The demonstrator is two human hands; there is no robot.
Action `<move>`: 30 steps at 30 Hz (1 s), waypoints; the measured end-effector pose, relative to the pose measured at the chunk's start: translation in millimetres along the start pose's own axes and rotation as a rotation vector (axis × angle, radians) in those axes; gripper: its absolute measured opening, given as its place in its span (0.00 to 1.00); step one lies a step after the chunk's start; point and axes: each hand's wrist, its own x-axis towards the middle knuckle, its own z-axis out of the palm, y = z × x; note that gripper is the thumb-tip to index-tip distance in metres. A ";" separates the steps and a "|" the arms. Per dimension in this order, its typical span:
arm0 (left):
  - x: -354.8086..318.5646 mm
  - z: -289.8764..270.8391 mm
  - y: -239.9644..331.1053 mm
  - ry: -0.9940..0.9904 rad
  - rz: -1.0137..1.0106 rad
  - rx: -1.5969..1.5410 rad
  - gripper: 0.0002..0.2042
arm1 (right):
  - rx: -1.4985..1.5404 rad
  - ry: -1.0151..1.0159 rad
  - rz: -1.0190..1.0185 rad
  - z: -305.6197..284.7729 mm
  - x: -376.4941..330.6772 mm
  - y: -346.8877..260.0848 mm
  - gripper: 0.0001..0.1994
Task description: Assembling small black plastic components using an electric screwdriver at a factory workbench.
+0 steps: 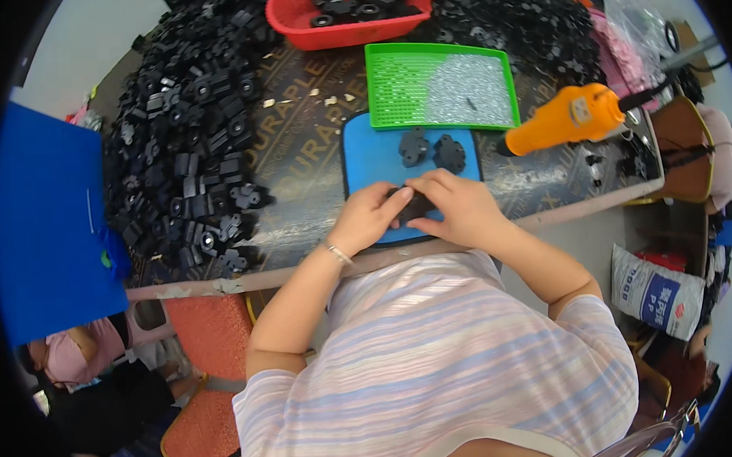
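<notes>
My left hand (370, 218) and my right hand (461, 207) meet over the near part of a blue mat (363, 159). Between them they grip a small black plastic part (414, 207), mostly covered by my fingers. Just beyond my fingertips, two black plastic housings (414, 147) lie on the mat side by side. Behind the mat stands a green tray (371, 89) with many small silvery screws (472, 85) heaped toward its right side. An orange electric screwdriver (565, 122) hangs to the right of the mat, its tip near the tray's near right corner.
A large heap of black parts (191, 154) covers the table's left side, another pile (529, 25) the far right. A red basket (308, 35) of black parts stands at the back. Other people sit nearby, beside an orange chair (211, 333). A white sack (655, 293) stands at right.
</notes>
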 end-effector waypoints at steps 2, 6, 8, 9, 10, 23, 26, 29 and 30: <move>-0.3 4.0 8.8 0.163 0.081 0.408 0.25 | -0.026 0.002 0.063 -3.1 -0.8 -0.1 0.26; -10.7 -19.8 25.6 0.403 0.115 0.599 0.23 | -0.196 -0.104 0.278 0.2 1.1 8.5 0.24; -12.0 -53.6 26.3 0.608 0.187 0.791 0.17 | -0.227 -0.085 0.282 0.1 3.3 9.7 0.24; -11.2 -76.0 26.5 0.710 0.238 0.899 0.14 | -0.243 -0.112 0.315 -2.5 5.4 7.1 0.24; -9.8 -99.4 23.3 0.824 0.349 1.019 0.13 | -0.260 -0.140 0.346 -3.6 7.0 5.5 0.24; 8.3 -163.0 5.0 0.874 0.150 1.330 0.27 | 0.306 -0.272 0.354 -66.2 -29.8 9.4 0.25; -7.7 -139.1 22.0 0.658 0.338 0.808 0.28 | 0.422 -0.545 0.450 -116.7 -59.9 57.0 0.16; -21.3 -104.8 20.8 0.346 0.387 0.553 0.29 | 0.036 -0.247 0.641 -133.3 -60.8 111.6 0.12; -22.9 -92.2 17.8 0.322 0.437 0.600 0.29 | 0.155 -0.049 0.773 -137.5 -41.2 102.8 0.12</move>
